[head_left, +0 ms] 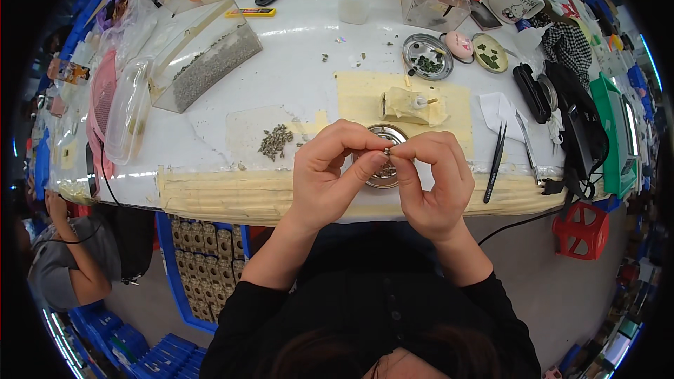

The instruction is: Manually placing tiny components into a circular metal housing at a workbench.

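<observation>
My left hand (333, 168) and my right hand (437, 179) meet over a round metal dish (383, 181), both with thumb and forefinger pinched. Between the fingertips is a tiny metallic piece (387, 151), too small to name. Small grey bits lie in the dish, partly hidden by my fingers. Left of my left hand, a heap of small grey metal parts (276, 142) rests on a clear sheet. Just beyond the dish stands a tape-wrapped block (414, 107) with a white nozzle tip on top.
Black tweezers (496, 163) and silver tweezers (528, 147) lie to the right. A clear bin of grey granules (216, 67) sits at left. Farther back are a squeeze bottle (353, 1) and a metal dish with green pieces (427, 57). Another person's arm (81, 253) shows at far left.
</observation>
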`<state>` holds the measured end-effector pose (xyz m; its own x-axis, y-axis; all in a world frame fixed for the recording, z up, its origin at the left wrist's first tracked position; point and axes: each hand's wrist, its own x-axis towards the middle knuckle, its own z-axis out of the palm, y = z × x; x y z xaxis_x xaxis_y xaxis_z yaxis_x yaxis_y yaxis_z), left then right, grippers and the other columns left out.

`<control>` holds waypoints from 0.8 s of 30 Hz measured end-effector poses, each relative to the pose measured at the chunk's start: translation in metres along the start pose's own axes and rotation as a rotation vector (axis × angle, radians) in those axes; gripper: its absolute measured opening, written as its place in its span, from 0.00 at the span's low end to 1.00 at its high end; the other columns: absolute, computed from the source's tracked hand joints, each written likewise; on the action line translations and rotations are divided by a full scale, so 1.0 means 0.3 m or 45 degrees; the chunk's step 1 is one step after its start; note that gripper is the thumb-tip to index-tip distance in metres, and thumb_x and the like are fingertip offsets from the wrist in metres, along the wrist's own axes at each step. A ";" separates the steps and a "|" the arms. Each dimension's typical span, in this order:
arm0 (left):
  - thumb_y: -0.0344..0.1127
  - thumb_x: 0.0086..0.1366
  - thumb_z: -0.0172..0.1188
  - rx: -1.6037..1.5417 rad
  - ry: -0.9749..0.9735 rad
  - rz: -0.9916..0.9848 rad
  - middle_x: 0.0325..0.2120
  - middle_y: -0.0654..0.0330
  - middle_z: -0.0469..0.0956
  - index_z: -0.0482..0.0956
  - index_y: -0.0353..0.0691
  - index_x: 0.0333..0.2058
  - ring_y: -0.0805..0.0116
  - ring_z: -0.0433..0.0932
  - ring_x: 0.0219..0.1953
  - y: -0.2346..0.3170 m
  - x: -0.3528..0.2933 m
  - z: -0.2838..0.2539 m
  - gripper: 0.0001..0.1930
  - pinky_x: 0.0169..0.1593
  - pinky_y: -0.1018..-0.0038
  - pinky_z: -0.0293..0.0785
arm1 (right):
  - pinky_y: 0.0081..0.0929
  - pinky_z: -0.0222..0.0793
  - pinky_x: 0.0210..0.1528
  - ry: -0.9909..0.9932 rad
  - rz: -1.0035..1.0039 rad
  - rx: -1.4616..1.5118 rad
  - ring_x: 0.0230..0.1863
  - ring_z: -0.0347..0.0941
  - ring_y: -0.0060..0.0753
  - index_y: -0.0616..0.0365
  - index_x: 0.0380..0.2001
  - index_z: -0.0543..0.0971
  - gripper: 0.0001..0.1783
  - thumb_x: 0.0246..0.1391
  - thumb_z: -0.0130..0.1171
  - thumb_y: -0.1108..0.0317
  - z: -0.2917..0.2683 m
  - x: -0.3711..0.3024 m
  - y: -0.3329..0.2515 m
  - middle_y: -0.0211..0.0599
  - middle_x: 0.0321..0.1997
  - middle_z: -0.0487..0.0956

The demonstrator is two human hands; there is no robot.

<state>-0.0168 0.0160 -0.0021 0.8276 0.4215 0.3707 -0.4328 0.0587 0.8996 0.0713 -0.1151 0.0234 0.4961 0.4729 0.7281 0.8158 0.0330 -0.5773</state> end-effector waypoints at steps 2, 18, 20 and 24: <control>0.22 0.61 0.63 -0.074 -0.004 -0.058 0.36 0.58 0.78 0.81 0.31 0.40 0.75 0.75 0.37 0.006 0.001 0.004 0.08 0.40 0.80 0.71 | 0.26 0.70 0.28 0.005 0.025 0.011 0.29 0.74 0.35 0.61 0.32 0.78 0.09 0.46 0.66 0.81 0.002 -0.002 -0.005 0.36 0.30 0.78; 0.18 0.55 0.66 -0.033 -0.006 0.090 0.33 0.59 0.78 0.82 0.32 0.37 0.75 0.73 0.33 -0.001 0.002 -0.007 0.10 0.38 0.79 0.69 | 0.21 0.67 0.33 -0.089 0.366 0.412 0.30 0.70 0.27 0.63 0.33 0.76 0.05 0.53 0.62 0.79 0.005 -0.030 0.002 0.36 0.30 0.75; 0.18 0.55 0.66 -0.012 -0.003 0.092 0.33 0.59 0.78 0.83 0.32 0.37 0.75 0.73 0.33 0.000 0.001 -0.004 0.10 0.37 0.79 0.69 | 0.20 0.66 0.33 -0.081 0.417 0.474 0.30 0.70 0.26 0.63 0.33 0.76 0.05 0.54 0.61 0.79 0.007 -0.035 0.000 0.35 0.30 0.74; 0.19 0.55 0.67 0.045 -0.006 0.135 0.32 0.59 0.78 0.83 0.33 0.37 0.75 0.73 0.31 -0.001 0.004 -0.005 0.10 0.36 0.79 0.69 | 0.20 0.66 0.34 -0.075 0.455 0.512 0.30 0.70 0.26 0.63 0.33 0.76 0.05 0.54 0.61 0.78 0.006 -0.036 -0.003 0.35 0.31 0.75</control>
<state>-0.0164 0.0179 -0.0024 0.7795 0.4191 0.4655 -0.5054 -0.0181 0.8627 0.0646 -0.1187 0.0154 0.6950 0.5645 0.4454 0.4154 0.1903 -0.8895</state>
